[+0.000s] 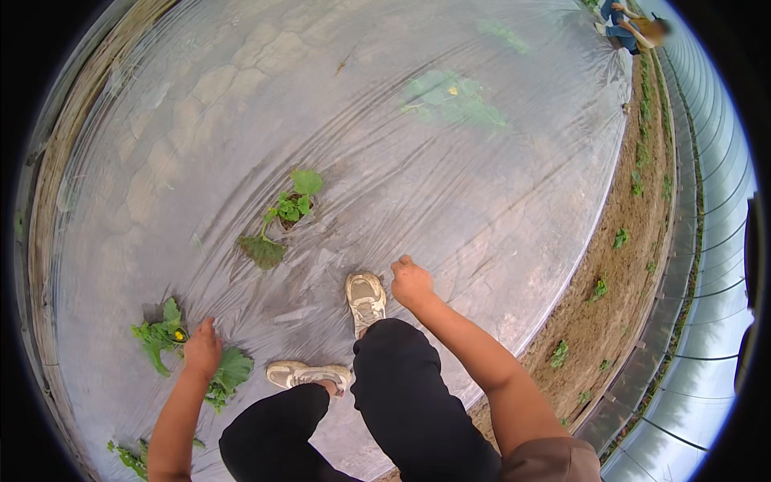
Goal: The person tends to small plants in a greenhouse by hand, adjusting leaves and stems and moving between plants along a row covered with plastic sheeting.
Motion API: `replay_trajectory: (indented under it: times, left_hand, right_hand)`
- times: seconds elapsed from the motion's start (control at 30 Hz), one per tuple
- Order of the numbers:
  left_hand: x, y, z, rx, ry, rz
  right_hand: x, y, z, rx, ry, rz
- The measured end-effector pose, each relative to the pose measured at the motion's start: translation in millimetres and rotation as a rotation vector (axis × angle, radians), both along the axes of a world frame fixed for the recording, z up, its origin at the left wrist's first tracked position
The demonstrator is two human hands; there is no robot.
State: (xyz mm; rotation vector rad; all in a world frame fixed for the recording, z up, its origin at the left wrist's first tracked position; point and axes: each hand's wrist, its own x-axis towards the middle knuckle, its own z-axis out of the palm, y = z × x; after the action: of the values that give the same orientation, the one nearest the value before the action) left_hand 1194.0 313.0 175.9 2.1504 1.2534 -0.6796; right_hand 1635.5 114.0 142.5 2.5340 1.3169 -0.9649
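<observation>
Clear plastic mulch film point(373, 211) covers the soil around my feet. My left hand point(203, 348) is over a leafy plant with a yellow flower point(158, 337), beside its broad green leaf point(232, 369); whether it touches the plant, I cannot tell. My right hand point(412, 281), fingers curled, is low over the film just right of my forward shoe point(366, 298); whether it pinches the film is not clear. Ahead, a small plant point(293, 206) comes up through a hole in the film, with a drooping leaf point(262, 251). Farther off, a larger plant point(455, 99) lies under the film.
A strip of bare soil with seedlings point(599, 289) runs along the right, beside the greenhouse's ribbed plastic wall point(717, 241). Another person point(635, 27) sits at the far upper right. A wooden edge point(45, 241) curves along the left. More foliage point(132, 459) is at the lower left.
</observation>
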Motion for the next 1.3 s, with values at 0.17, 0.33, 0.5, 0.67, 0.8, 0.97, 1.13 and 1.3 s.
replay_trajectory:
  times: [0.17,0.33,0.5,0.67,0.8,0.97,1.13,1.3]
  left_hand:
    - [-57,-77,94,-0.078,0.188,0.118]
    - [-13,-132,176,-0.162,0.152,0.254]
    - [7,-159,244,-0.091,0.310,0.347]
    - [90,-194,264,-0.181,0.731,-0.186]
    - [260,-235,314,-0.038,0.811,0.397]
    - [432,-264,340,-0.251,0.810,0.481]
    - [473,-309,320,-0.412,0.623,0.388]
    - [539,-293,303,-0.496,0.595,0.308]
  right_hand:
    - [30,-157,132,-0.279,0.004,-0.345]
    - [73,-331,260,-0.789,-0.034,-0.661]
    - [112,-402,309,-0.906,0.071,-0.823]
    - [220,-461,293,-0.878,0.131,-0.854]
    - [328,-468,305,-0.636,0.080,-1.012]
    - [471,-459,320,-0.529,0.065,-0.870]
    - [591,-414,291,-0.508,0.064,-0.818]
    - [673,-297,302,-0.458,0.024,-0.608]
